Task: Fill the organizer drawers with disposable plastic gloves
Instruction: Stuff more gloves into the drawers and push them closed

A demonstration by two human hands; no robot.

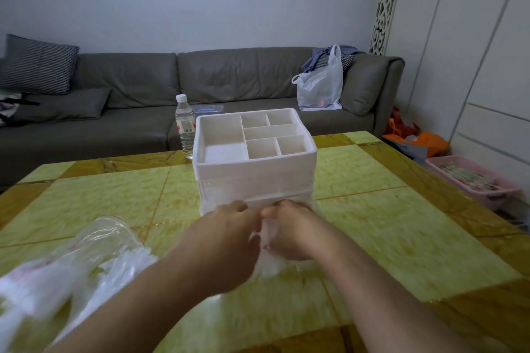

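Head view: your left hand (229,226) and right hand (289,226) both pinch a glove wad (268,261) at the organizer (253,169) lower front.
Done: drawer contents hidden, cannot tell.
Left: glove bag (71,261) beside you, part full.

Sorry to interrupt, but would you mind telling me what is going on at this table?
A person is filling a white organizer with disposable plastic gloves. Both hands, left hand and right hand, hold a bunch of thin gloves at the front of the lower drawer. A clear bag of more gloves lies at the left of the table. The top compartments hold nothing visible.
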